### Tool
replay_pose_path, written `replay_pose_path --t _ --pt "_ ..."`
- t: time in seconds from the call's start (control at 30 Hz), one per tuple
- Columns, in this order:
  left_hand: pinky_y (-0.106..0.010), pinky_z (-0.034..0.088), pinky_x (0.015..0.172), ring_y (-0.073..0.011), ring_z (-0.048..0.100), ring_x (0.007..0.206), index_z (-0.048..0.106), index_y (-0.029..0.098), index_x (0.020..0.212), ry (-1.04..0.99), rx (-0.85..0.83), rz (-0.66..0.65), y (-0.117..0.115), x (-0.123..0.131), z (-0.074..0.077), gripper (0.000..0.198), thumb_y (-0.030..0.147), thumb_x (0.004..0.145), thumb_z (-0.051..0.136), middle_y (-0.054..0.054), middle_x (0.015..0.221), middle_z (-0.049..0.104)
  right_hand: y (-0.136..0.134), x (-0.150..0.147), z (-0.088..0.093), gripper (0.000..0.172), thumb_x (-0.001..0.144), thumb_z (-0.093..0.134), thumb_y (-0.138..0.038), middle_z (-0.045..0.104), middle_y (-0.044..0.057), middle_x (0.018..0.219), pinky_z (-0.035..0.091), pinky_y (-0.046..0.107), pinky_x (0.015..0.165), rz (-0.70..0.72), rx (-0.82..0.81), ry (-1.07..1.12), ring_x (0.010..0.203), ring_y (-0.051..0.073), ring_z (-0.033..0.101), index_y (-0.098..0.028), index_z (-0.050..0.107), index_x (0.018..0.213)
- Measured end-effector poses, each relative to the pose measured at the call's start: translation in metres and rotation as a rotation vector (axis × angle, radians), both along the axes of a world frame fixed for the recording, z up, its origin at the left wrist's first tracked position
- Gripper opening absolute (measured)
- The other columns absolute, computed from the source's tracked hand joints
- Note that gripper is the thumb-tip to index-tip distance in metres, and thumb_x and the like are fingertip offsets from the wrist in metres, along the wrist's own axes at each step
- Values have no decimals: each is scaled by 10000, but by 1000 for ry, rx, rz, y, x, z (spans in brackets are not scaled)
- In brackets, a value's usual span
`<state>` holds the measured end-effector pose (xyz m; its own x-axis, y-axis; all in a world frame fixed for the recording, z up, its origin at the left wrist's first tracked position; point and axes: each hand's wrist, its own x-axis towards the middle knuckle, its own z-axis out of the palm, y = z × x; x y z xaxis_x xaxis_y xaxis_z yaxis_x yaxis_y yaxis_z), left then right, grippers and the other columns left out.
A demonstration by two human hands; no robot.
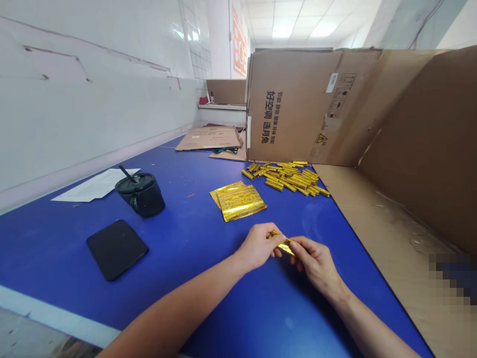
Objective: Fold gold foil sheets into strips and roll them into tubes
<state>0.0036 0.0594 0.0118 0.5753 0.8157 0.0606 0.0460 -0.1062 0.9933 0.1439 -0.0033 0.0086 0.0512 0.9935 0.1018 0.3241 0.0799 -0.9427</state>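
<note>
In the head view, my left grip (257, 246) and right grip (315, 263) sit close together low in the frame, over the blue desk (74, 258). Both are clamped on a small gold foil strip (282, 243), which shows between them. At 12 o'clock from the grips lies a stack of flat gold foil sheets (238, 201). At 1 o'clock, a loose pile of gold foil rolls (286, 177) lies just beside the base of an open cardboard box (294, 107). At 10 o'clock stands a black tumbler (140, 194) with a straw, a sheet of white paper (95, 185) just beyond it. A black phone (117, 249) lies at 9 o'clock, and a flattened cardboard sheet (210, 138) rests farther off at 11 o'clock.
</note>
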Motion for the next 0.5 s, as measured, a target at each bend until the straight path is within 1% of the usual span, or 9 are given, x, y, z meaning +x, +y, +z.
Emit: replay_pose_path --t 0.17,0.23,0.3,0.4,0.5 --pt "-168 384 399 -74 514 427 508 128 711 -1 15 -6 1 -1 3 117 241 728 485 25 529 519 1 0 1 335 739 494 -478 513 -26 498 317 205 386 20 -46 103 388 80 416 -155 582 733" --pt "-167 371 389 -75 511 420 508 132 710 33 40 7 0 -3 4 123 249 733 477 29 534 514 1 0 4 342 749 473 -489 517 -26 509 328 207 393 56 -66 146 394 81 421 -159 560 724" --pt "-165 366 401 -70 508 425 517 137 708 85 97 20 -2 -4 5 121 245 737 470 32 546 515 0 0 5 340 762 452 -493 515 -28 530 346 209 410 107 -89 165 417 85 433 -163 532 755" --pt "-167 382 448 -71 521 468 536 144 710 147 191 -9 -6 -4 3 121 227 746 456 29 572 533 0 1 6 314 776 448 -476 486 -39 539 326 195 411 172 -103 64 437 77 411 -166 496 749" --pt "-168 381 441 -75 522 462 525 142 704 153 172 -26 -5 -3 -1 124 224 751 444 28 563 528 0 2 6 341 807 405 -460 426 -54 489 278 191 408 171 -76 -105 431 68 351 -169 462 639"
